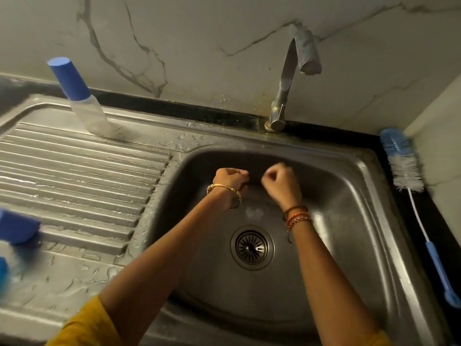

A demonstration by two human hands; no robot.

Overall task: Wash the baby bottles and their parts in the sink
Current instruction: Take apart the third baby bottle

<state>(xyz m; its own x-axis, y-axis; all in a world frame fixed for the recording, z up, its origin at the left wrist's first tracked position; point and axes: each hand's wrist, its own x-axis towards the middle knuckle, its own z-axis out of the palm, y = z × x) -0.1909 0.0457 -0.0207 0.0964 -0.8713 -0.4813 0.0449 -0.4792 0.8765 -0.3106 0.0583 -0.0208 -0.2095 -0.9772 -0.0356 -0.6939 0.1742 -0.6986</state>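
Hands hung over the sink basin, apart: the left hand and the right hand each had fingers curled into a loose fist, nothing visible in either. One baby bottle with a blue cap stood upright on the wet drainboard. A bottle brush lay on the worktop right of the sink.

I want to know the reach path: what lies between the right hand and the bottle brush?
In the head view, only the bare steel wall and rim of the sink separate the right hand from the bottle brush on the counter.
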